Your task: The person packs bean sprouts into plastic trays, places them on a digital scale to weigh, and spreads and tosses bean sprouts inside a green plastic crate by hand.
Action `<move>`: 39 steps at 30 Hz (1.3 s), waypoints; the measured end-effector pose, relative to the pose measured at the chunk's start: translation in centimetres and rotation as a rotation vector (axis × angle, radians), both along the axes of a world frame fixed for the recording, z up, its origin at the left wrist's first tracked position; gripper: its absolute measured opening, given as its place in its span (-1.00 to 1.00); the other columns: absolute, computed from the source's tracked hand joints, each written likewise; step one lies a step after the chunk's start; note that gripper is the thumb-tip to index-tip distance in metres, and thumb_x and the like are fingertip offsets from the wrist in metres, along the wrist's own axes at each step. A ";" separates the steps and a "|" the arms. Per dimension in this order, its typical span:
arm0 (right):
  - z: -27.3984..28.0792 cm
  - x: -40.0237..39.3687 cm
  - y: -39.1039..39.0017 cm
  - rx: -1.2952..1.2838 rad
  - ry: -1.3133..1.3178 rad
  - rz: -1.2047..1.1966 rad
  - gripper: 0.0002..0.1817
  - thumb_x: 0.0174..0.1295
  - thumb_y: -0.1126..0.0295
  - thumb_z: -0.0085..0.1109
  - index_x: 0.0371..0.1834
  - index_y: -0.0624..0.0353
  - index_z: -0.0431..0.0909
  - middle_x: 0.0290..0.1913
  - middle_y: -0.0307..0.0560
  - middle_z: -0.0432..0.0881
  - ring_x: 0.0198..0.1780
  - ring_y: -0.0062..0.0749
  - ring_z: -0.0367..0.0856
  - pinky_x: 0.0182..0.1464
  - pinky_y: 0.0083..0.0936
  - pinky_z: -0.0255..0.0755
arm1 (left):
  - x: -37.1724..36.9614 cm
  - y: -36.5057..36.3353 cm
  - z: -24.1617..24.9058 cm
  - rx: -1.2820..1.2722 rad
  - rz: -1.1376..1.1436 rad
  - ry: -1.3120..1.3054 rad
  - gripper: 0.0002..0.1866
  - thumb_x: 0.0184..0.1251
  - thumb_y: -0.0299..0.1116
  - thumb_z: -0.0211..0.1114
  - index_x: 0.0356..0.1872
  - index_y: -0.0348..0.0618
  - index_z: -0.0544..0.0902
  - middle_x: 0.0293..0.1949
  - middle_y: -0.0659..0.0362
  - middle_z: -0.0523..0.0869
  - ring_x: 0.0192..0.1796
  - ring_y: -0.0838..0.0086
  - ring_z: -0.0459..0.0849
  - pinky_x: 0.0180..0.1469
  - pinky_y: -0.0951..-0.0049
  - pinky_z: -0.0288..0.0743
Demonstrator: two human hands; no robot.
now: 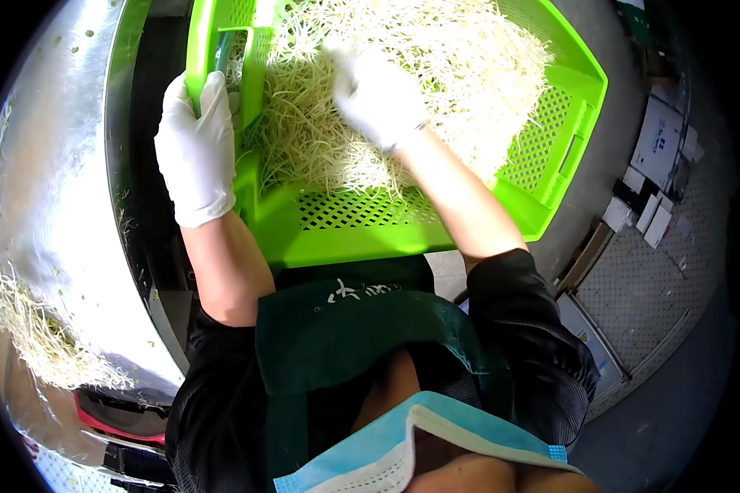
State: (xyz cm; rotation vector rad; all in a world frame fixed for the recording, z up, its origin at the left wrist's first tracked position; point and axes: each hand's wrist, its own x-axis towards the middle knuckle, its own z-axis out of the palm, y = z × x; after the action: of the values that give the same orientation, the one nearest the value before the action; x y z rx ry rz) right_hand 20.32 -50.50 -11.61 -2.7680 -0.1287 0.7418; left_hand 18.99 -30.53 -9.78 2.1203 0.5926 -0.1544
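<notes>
A bright green plastic basket with lattice walls is in front of me, loaded with a big heap of pale bean sprouts. My left hand, in a white glove, is closed around the basket's left edge, its thumb on the inner side. My right hand, also gloved in white, is on the left part of the heap. Its fingers curl down among the sprouts, and their tips are hidden and slightly blurred.
At my left runs a shiny metal table with a loose pile of sprouts near its close end. On the floor to the right lie white boxes and flattened cardboard. A red-rimmed object sits low at left.
</notes>
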 end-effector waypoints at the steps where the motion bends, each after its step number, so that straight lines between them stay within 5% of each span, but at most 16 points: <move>1: -1.5 1.5 -1.0 0.003 0.007 0.004 -0.53 0.22 0.21 -0.01 0.24 -0.04 0.38 -0.04 0.11 0.59 -0.10 -0.19 0.63 0.02 -0.28 0.52 | -0.2 -0.1 -0.1 -0.047 0.011 -0.043 -0.69 0.34 -0.16 0.22 -0.05 -0.14 0.61 -0.48 0.17 0.71 -0.48 0.57 0.63 -0.35 0.52 0.48; 3: -4.3 4.0 -2.5 -0.138 -0.795 0.033 -0.57 0.24 0.16 0.01 0.17 -0.01 0.44 -0.01 0.12 0.56 -0.02 -0.23 0.58 0.05 -0.23 0.48 | -0.5 -0.4 0.5 -0.066 0.041 -0.018 -0.70 0.34 -0.20 0.23 -0.04 -0.16 0.61 -0.48 0.19 0.71 -0.48 0.61 0.61 -0.36 0.56 0.46; 6: -7.3 3.8 -0.1 -0.136 -0.627 0.049 -0.57 0.26 0.16 0.01 0.17 0.05 0.45 0.02 0.08 0.54 0.05 -0.21 0.52 0.09 -0.17 0.44 | -0.7 -1.0 0.4 -0.131 0.098 -0.024 -0.71 0.34 -0.25 0.24 -0.03 -0.19 0.61 -0.49 0.23 0.71 -0.48 0.71 0.57 -0.39 0.63 0.42; 7: -6.6 3.3 1.1 0.051 -0.225 -0.069 -0.57 0.26 0.18 0.03 0.17 0.08 0.46 0.09 0.08 0.50 0.13 -0.17 0.46 0.14 -0.18 0.40 | -0.8 -1.1 0.4 -0.175 0.136 -0.045 -0.72 0.34 -0.27 0.25 -0.02 -0.20 0.60 -0.49 0.25 0.71 -0.49 0.75 0.54 -0.41 0.66 0.40; 9: -4.0 0.2 2.3 0.128 -0.115 0.218 -0.57 0.26 0.22 0.04 0.18 0.12 0.46 0.16 0.08 0.48 0.20 -0.09 0.43 0.23 -0.24 0.34 | -1.1 -1.4 0.5 -0.218 0.172 -0.035 -0.71 0.33 -0.30 0.27 0.00 -0.22 0.60 -0.51 0.30 0.67 -0.50 0.79 0.47 -0.44 0.70 0.35; 11: -2.5 -2.3 1.8 0.020 -0.411 0.617 -0.57 0.27 0.24 0.04 0.18 0.12 0.46 0.15 0.08 0.50 0.20 -0.06 0.44 0.27 -0.30 0.32 | -1.3 -1.5 0.4 -0.223 0.208 -0.080 -0.70 0.33 -0.30 0.28 0.01 -0.21 0.60 -0.52 0.34 0.63 -0.52 0.80 0.42 -0.47 0.72 0.28; 13: -1.8 -3.4 -0.3 0.492 -0.164 -0.022 -0.57 0.26 0.29 0.02 0.21 0.11 0.44 0.23 0.09 0.46 0.26 -0.04 0.41 0.31 -0.33 0.26 | -1.4 -1.8 0.6 -0.272 0.251 -0.069 -0.71 0.33 -0.38 0.27 0.03 -0.26 0.59 -0.43 0.31 0.63 -0.44 0.77 0.49 -0.41 0.71 0.40; 18: -4.5 -0.6 -8.6 0.027 -0.457 -0.152 -0.45 0.24 0.27 0.02 0.32 0.13 0.30 0.30 0.18 0.36 0.33 -0.01 0.31 0.35 -0.28 0.21 | -1.8 -2.2 0.8 -0.375 0.324 -0.069 -0.72 0.33 -0.51 0.24 0.04 -0.35 0.55 -0.27 0.21 0.62 -0.29 0.65 0.58 -0.16 0.57 0.62; 24: -3.4 -5.4 -6.2 0.050 0.058 -0.085 -0.44 0.26 0.20 -0.02 0.34 0.06 0.28 0.31 0.14 0.34 0.28 -0.02 0.38 0.30 -0.27 0.29 | -1.4 -2.4 1.1 -0.382 0.301 -0.061 -0.70 0.33 -0.48 0.24 0.05 -0.33 0.56 -0.30 0.25 0.61 -0.32 0.68 0.57 -0.23 0.63 0.58; 26: -3.7 -3.4 -6.8 0.205 -0.442 -0.024 -0.45 0.18 0.33 0.02 0.31 0.03 0.29 0.15 0.06 0.46 -0.08 -0.02 0.58 0.00 -0.23 0.52 | -1.4 -2.4 1.0 -0.390 0.300 -0.080 -0.71 0.34 -0.47 0.24 0.05 -0.32 0.56 -0.30 0.25 0.61 -0.33 0.68 0.56 -0.24 0.64 0.57; 30: -4.7 1.6 -6.6 0.108 -0.467 -0.124 -0.56 0.25 0.34 -0.03 0.23 0.08 0.37 0.02 0.14 0.56 0.11 -0.06 0.51 0.13 -0.27 0.45 | -1.7 -2.2 0.7 -0.405 0.270 -0.082 -0.73 0.36 -0.46 0.22 0.03 -0.33 0.56 -0.30 0.25 0.61 -0.34 0.69 0.55 -0.23 0.64 0.56; 32: -5.5 1.1 -5.2 -0.052 -0.317 -0.121 -0.68 0.22 0.39 -0.02 0.05 0.12 0.48 -0.07 0.14 0.57 -0.08 -0.07 0.59 -0.06 -0.26 0.54 | -1.6 -2.1 0.7 -0.399 0.245 -0.089 -0.73 0.36 -0.45 0.21 0.03 -0.33 0.55 -0.30 0.25 0.61 -0.33 0.69 0.56 -0.22 0.63 0.56; 36: -2.6 -5.9 -2.0 0.145 0.099 -0.047 -0.70 0.14 0.45 0.04 -0.03 0.15 0.51 -0.34 0.07 0.62 -0.35 -0.13 0.62 -0.31 -0.30 0.54 | -1.4 -2.2 0.9 -0.416 0.242 -0.101 -0.74 0.37 -0.46 0.20 0.02 -0.34 0.55 -0.30 0.24 0.61 -0.31 0.68 0.55 -0.21 0.61 0.58; 39: -3.1 -5.2 -2.3 0.253 -0.157 -0.085 -0.65 0.10 0.48 0.07 0.01 0.16 0.51 -0.45 0.03 0.61 -0.38 -0.14 0.60 -0.33 -0.35 0.52 | -1.3 -2.4 1.0 -0.395 0.232 -0.113 -0.74 0.37 -0.46 0.20 0.02 -0.35 0.55 -0.29 0.24 0.61 -0.31 0.68 0.55 -0.20 0.60 0.60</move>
State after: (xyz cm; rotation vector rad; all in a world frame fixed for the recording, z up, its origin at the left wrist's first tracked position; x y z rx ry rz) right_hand 15.15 -52.78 -14.67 -2.5683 -0.1251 0.4513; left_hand 17.70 -32.89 -8.81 1.6557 0.6747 -0.0181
